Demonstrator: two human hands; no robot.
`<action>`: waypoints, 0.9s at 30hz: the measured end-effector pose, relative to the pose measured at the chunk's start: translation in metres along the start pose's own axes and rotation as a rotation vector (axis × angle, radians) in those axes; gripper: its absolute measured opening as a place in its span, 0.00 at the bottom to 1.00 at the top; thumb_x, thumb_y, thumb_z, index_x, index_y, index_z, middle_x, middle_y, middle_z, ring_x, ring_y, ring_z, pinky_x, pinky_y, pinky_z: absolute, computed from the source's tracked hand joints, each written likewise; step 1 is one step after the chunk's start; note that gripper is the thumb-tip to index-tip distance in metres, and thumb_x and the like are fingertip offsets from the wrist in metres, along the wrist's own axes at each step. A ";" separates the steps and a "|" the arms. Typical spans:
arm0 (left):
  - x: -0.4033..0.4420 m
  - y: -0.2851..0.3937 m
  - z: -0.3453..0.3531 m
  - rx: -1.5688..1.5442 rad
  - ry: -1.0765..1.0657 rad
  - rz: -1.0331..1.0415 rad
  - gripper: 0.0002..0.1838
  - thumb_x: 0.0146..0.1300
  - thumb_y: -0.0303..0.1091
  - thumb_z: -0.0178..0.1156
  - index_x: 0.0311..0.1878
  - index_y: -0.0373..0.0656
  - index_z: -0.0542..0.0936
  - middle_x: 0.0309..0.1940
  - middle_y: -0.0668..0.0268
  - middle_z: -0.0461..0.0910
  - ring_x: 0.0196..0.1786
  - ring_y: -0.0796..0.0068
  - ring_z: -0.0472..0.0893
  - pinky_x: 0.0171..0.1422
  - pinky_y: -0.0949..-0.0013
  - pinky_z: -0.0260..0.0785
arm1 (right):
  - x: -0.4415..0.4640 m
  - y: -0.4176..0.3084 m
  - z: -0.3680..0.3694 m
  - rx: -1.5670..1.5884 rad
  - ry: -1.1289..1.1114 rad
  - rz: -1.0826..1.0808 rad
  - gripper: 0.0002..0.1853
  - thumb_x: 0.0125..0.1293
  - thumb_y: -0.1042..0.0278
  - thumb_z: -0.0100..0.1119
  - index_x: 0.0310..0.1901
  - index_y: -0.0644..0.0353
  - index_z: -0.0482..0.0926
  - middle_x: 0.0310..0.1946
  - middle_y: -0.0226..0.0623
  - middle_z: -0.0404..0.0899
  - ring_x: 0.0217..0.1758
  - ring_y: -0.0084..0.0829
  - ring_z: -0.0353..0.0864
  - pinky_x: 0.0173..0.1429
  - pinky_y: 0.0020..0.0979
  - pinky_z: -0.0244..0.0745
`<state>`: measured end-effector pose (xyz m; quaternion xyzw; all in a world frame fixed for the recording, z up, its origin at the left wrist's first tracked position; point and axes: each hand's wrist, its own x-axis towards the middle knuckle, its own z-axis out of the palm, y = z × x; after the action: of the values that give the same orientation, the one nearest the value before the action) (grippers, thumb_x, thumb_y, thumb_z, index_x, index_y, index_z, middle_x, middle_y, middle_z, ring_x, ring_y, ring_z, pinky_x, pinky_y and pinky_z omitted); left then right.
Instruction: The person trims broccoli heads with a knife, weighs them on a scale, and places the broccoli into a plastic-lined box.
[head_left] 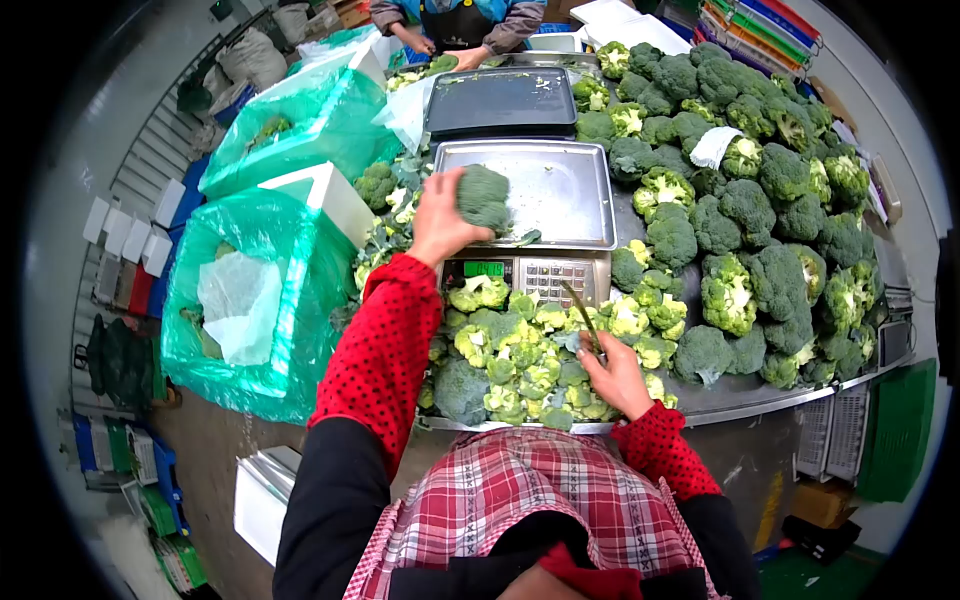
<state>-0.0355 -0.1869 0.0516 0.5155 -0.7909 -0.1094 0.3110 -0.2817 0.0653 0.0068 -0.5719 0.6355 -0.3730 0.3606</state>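
My left hand (440, 222) is closed round a broccoli head (484, 198), slightly blurred, at the left side of the steel scale pan (560, 190). In my right hand (616, 376) is a knife (582, 315) with a thin, dark, curved blade pointing up and away. Below the pan are the scale's green lit display (484, 268) and its keypad (556, 280). Cut broccoli florets (520, 370) lie heaped between the scale and my apron, under and beside my right hand. A small leaf scrap (528, 238) rests at the pan's near edge.
A large pile of broccoli heads (750, 205) covers the table's right side. Two boxes lined with green plastic stand at left, the nearer box (245, 310) holding a white sheet. Beyond a second, dark scale (500, 100), a co-worker's hands (465, 58) are at the table's far end.
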 end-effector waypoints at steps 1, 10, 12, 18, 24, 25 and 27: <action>-0.004 -0.011 -0.005 -0.171 0.082 -0.030 0.51 0.35 0.38 0.78 0.67 0.43 0.64 0.60 0.53 0.69 0.60 0.52 0.74 0.58 0.47 0.75 | -0.003 -0.009 -0.006 0.026 -0.052 0.134 0.18 0.66 0.67 0.61 0.54 0.67 0.79 0.44 0.43 0.84 0.46 0.31 0.84 0.53 0.32 0.76; -0.131 0.035 -0.022 -1.957 -0.265 -0.349 0.53 0.42 0.36 0.68 0.75 0.43 0.56 0.68 0.60 0.67 0.67 0.59 0.71 0.73 0.56 0.63 | 0.055 -0.093 0.027 0.698 -0.063 0.077 0.38 0.64 0.62 0.68 0.70 0.65 0.61 0.36 0.32 0.78 0.17 0.16 0.68 0.21 0.21 0.65; -0.134 0.045 -0.043 -1.917 -0.294 -0.443 0.49 0.45 0.35 0.68 0.73 0.43 0.57 0.68 0.59 0.67 0.69 0.59 0.69 0.72 0.57 0.64 | 0.055 -0.091 0.026 0.640 0.053 -0.012 0.35 0.59 0.67 0.72 0.67 0.63 0.68 0.40 0.30 0.77 0.25 0.13 0.69 0.28 0.20 0.67; -0.150 0.065 -0.060 -1.485 -0.162 -0.594 0.38 0.53 0.30 0.62 0.70 0.40 0.64 0.60 0.58 0.74 0.61 0.64 0.76 0.66 0.62 0.68 | 0.054 -0.098 0.026 0.513 -0.051 -0.008 0.30 0.61 0.69 0.71 0.64 0.62 0.72 0.46 0.28 0.79 0.35 0.15 0.72 0.36 0.20 0.69; -0.158 0.064 -0.056 -1.397 0.044 -0.608 0.36 0.50 0.25 0.55 0.68 0.36 0.67 0.55 0.60 0.77 0.55 0.66 0.78 0.63 0.66 0.69 | 0.029 -0.065 0.018 -0.162 0.138 -0.546 0.15 0.68 0.66 0.59 0.54 0.58 0.77 0.40 0.40 0.78 0.30 0.43 0.82 0.33 0.39 0.79; -0.163 0.061 -0.054 -1.325 0.113 -0.556 0.37 0.49 0.25 0.55 0.68 0.36 0.67 0.54 0.60 0.78 0.53 0.67 0.78 0.62 0.67 0.69 | 0.019 -0.064 0.016 -0.161 0.132 -0.543 0.15 0.68 0.66 0.59 0.54 0.58 0.77 0.40 0.40 0.78 0.30 0.43 0.82 0.33 0.39 0.79; -0.163 0.061 -0.055 -1.309 0.135 -0.551 0.37 0.48 0.24 0.54 0.68 0.35 0.66 0.53 0.61 0.77 0.52 0.68 0.78 0.60 0.68 0.69 | 0.007 -0.063 0.013 -0.321 -0.016 -0.463 0.14 0.68 0.62 0.60 0.52 0.57 0.77 0.38 0.40 0.78 0.30 0.44 0.82 0.32 0.41 0.78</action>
<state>-0.0031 -0.0080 0.0634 0.4099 -0.3830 -0.6041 0.5660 -0.2424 0.0535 0.0564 -0.7545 0.5359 -0.3357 0.1757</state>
